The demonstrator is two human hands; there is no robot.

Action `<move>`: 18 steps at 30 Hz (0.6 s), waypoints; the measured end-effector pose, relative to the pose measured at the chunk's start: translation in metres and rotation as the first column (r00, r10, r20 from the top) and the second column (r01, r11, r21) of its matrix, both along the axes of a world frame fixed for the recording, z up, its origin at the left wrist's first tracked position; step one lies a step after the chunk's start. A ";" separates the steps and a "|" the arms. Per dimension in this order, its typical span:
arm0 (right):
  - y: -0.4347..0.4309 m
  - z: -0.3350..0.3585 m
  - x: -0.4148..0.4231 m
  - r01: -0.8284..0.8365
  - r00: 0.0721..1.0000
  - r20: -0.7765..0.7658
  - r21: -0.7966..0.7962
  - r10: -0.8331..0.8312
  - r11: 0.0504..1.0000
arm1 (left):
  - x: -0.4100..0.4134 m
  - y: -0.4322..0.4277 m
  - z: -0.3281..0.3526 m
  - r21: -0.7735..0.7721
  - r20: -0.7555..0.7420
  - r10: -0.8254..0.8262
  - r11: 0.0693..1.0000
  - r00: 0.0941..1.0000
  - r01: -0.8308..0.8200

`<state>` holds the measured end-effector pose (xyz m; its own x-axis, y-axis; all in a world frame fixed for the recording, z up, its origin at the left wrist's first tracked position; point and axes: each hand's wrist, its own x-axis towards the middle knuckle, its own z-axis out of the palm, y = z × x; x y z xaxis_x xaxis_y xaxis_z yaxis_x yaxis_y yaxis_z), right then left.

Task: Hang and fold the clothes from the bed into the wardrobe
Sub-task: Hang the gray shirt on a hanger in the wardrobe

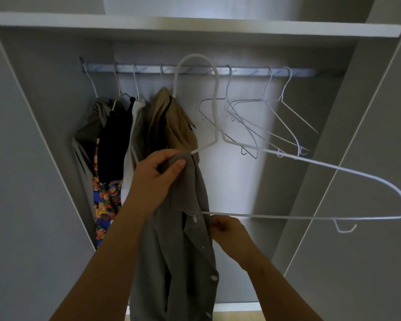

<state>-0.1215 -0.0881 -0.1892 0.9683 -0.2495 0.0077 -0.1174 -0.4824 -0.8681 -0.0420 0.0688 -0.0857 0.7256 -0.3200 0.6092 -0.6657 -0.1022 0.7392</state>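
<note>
In front of the open wardrobe, you are partway through dressing a white hanger with the grey shirt. That puts you in the hanging step, before anything goes on the rail. Your left hand grips the shirt's upper cloth, bunched over the hanger's left arm. The rest of the shirt hangs straight down between your forearms, buttons showing along its front edge. Your right hand sits just under the hanger's bottom bar against that front edge with its fingers curled, but I cannot tell whether it pinches cloth or only touches it. The hanger's right arm juts out bare towards the right side of the wardrobe, so I judge only one shoulder is seated. The next move calls for drawing the other shoulder over that bare arm and keeping the wire level so the seated side does not slide off. After that, lift the hook over the rail. The left end of the rail carries a tan garment, a black garment and other clothes, with a bear-print cloth hanging low among them. Towards the right end hang the empty hangers, and the gap beside the tan garment looks the likeliest slot. Mind that the hook does not snag those loose wires.
</note>
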 end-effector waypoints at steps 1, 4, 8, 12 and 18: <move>-0.001 -0.004 0.001 -0.008 0.999 -0.033 -0.054 0.006 0.999 | 0.000 0.000 0.000 -0.009 0.007 -0.007 1.000 1.000 0.007; 0.001 -0.016 0.004 -0.032 0.990 -0.140 -0.135 0.013 0.990 | 0.003 0.003 0.003 -0.068 -0.002 -0.035 0.997 0.999 0.034; 0.000 -0.027 -0.002 0.059 0.989 -0.127 -0.114 -0.073 0.992 | 0.016 0.016 0.002 -0.047 0.004 -0.020 0.999 1.000 0.020; -0.020 -0.021 -0.009 0.175 0.984 0.019 0.002 -0.175 0.985 | 0.029 0.040 0.001 0.007 -0.006 -0.009 1.000 1.000 0.009; -0.062 -0.006 -0.010 0.168 0.983 0.107 -0.172 -0.152 0.971 | 0.044 0.075 0.007 0.162 -0.056 -0.028 0.986 0.998 0.037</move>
